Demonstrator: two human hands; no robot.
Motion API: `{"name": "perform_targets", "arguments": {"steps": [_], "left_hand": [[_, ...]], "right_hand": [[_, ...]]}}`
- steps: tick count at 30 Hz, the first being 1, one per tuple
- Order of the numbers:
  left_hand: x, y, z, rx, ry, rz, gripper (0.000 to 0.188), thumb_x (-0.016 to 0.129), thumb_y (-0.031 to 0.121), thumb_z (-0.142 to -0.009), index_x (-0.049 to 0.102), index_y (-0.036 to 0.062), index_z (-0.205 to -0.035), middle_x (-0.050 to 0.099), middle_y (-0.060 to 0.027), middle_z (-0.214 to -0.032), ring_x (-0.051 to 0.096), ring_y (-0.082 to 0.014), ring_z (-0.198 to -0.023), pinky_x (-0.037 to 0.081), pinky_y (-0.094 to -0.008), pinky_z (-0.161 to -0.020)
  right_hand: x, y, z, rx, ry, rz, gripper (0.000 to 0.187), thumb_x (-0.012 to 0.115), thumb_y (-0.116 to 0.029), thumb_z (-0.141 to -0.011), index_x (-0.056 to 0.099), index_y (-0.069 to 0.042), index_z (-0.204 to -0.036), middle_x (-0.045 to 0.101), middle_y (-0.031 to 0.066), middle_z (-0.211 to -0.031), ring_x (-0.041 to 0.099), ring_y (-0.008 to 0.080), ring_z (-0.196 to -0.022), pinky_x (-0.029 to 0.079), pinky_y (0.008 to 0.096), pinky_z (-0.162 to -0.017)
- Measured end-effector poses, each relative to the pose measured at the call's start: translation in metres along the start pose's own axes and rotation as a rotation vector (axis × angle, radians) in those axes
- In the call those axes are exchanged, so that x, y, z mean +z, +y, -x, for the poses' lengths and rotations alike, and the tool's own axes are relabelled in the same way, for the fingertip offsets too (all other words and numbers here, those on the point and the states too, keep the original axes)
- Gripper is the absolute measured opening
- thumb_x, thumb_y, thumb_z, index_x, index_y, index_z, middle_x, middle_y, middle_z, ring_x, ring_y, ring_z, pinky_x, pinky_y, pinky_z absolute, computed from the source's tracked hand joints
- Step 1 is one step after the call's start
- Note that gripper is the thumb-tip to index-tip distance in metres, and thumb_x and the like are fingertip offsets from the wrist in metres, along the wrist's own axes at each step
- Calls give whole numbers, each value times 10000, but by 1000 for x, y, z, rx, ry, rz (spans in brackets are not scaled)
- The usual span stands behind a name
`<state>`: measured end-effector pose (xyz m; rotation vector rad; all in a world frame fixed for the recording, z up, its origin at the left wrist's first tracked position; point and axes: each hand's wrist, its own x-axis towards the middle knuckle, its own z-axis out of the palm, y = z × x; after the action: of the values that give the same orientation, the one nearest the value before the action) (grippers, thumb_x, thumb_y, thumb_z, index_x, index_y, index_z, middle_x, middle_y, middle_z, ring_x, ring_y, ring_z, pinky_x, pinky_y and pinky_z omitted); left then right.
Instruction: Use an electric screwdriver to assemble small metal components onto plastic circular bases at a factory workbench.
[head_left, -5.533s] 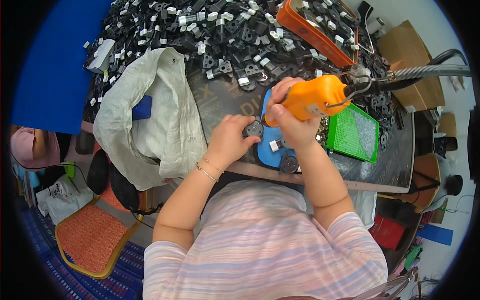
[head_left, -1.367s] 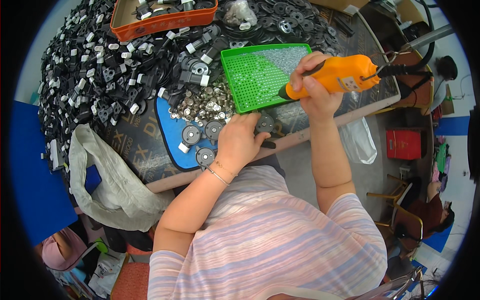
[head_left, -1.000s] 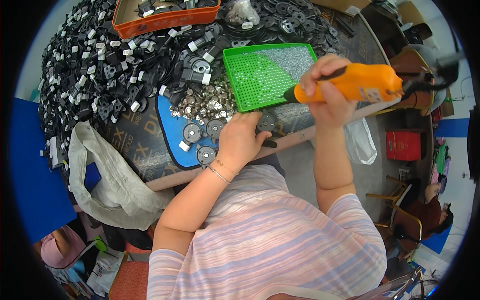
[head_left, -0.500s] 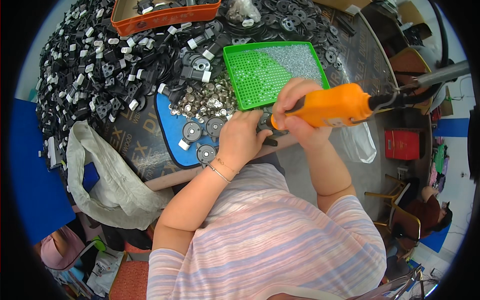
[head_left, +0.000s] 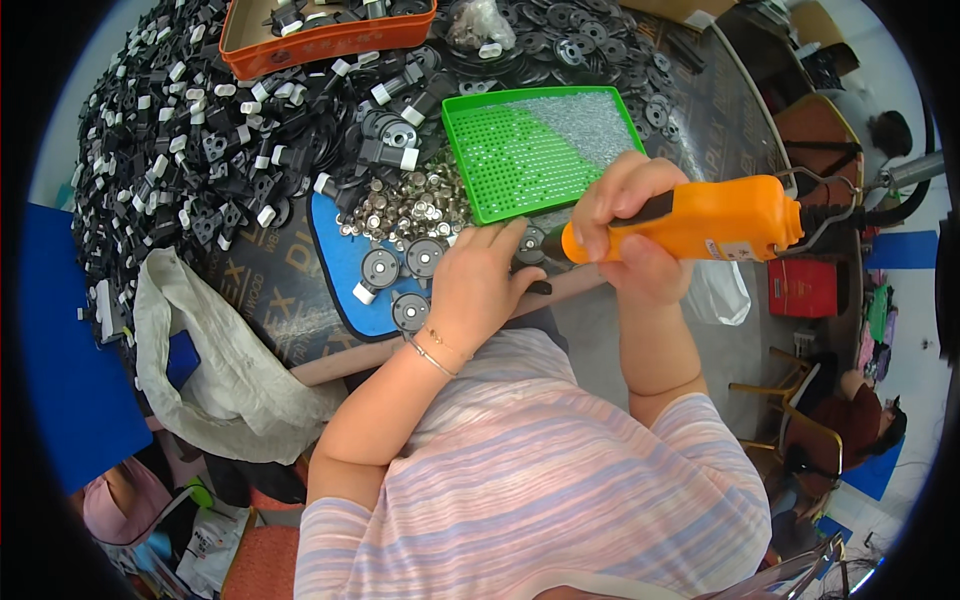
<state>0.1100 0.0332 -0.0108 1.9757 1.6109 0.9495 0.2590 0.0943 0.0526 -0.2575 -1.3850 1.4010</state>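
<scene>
My right hand point(head_left: 625, 225) grips the orange electric screwdriver point(head_left: 690, 220), tip low beside the green tray point(head_left: 540, 145), while my left hand point(head_left: 480, 285) presses a black round part point(head_left: 530, 262) at the table edge.

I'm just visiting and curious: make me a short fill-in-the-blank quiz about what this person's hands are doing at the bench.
1. The right hand grips a power screwdriver coloured ____.
2. The perforated tray behind the hands is ____.
3. The left hand rests at the edge of a mat coloured ____.
4. On the left wrist sits a thin ____.

Missing words: orange; green; blue; bracelet
</scene>
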Motion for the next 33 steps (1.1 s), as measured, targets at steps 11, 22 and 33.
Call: {"name": "perform_targets", "arguments": {"steps": [11,22,33], "left_hand": [[2,-11,7,104,183,78,85,696,95,-701,662,44,-759,647,-67,-753,586,-259,-729,462,-349,-664],[2,-17,9,-2,189,210,90,681,54,-703,615,49,-763,614,-76,-753,566,-265,-711,439,-345,-672],[3,-17,6,94,233,82,139,662,5,-656,571,56,-749,608,-66,-760,552,-255,-700,427,-346,-667]], "right_hand": [[8,0,0,-93,24,-100,242,651,-42,-730,504,17,-913,495,133,-861,537,154,-597,462,237,-538],[6,-5,1,-117,11,-83,245,619,-161,-795,484,-35,-957,487,93,-900,533,140,-601,440,277,-585],[12,-2,2,-98,24,-82,248,615,-165,-803,476,-34,-962,484,93,-899,531,137,-602,441,283,-600]]}}
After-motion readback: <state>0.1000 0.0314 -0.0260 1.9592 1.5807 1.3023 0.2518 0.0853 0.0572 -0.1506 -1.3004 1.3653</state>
